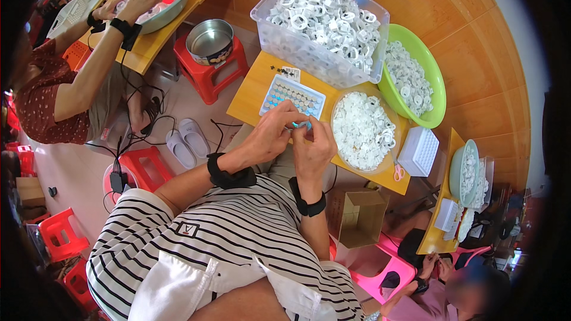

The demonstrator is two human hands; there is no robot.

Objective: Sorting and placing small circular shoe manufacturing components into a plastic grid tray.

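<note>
My left hand and my right hand meet over the near edge of the wooden table. Pinched between their fingertips is a small white piece with a bluish gleam; the fingers hide most of it. Just beyond my left hand lies a white tray holding rows of small round silvery discs. A shallow round container of small white plastic parts stands to the right of my right hand. Both wrists carry black bands.
Behind the tray stands a clear bin of white ring-shaped parts. Right of it are a green basin, pink scissors and a white rack. Below sits a cardboard box. A red stool and two co-workers are nearby.
</note>
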